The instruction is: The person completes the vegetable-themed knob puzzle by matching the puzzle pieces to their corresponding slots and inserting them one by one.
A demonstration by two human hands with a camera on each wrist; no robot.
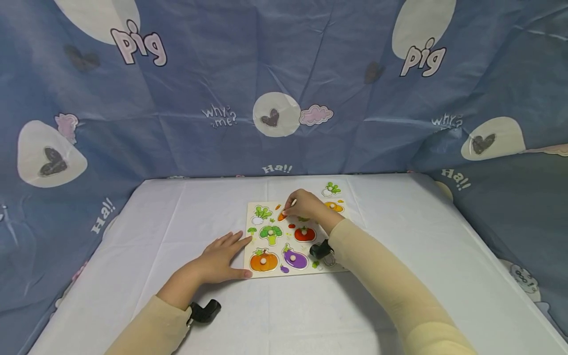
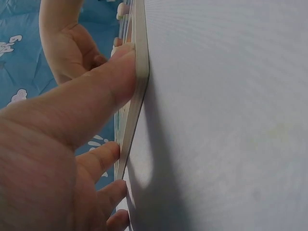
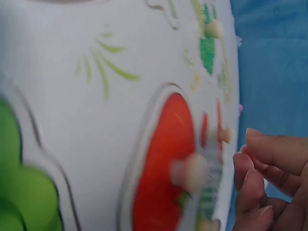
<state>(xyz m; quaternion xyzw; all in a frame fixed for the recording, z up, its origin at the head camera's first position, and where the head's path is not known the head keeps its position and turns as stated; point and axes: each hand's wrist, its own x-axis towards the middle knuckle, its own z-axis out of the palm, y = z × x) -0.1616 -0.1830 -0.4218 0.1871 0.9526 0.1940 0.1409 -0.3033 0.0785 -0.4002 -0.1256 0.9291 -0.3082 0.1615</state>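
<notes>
A pale wooden vegetable puzzle board [image 1: 248, 246] lies flat on the table. My left hand [image 1: 224, 259] rests at its left edge, fingers spread, thumb [image 2: 122, 72] on the near corner. Over the board's far part, my right hand [image 1: 306, 204] has its thumb and index finger bent close to the orange carrot piece [image 1: 281, 216]. A small gap shows between the fingertips [image 3: 252, 134] and the carrot's knob [image 3: 226, 135] in the right wrist view. Nearer that camera sits the red tomato piece [image 3: 163, 163], blurred, with its knob. My right hand and sleeve cover part of the board.
Broccoli [image 1: 270, 234], pumpkin [image 1: 264, 261] and eggplant [image 1: 295, 258] pieces sit in the board. Past its far edge, a white turnip-like piece with green leaves [image 1: 330, 189] lies on the white tablecloth [image 1: 199, 207]. A blue patterned curtain [image 1: 275, 153] hangs behind.
</notes>
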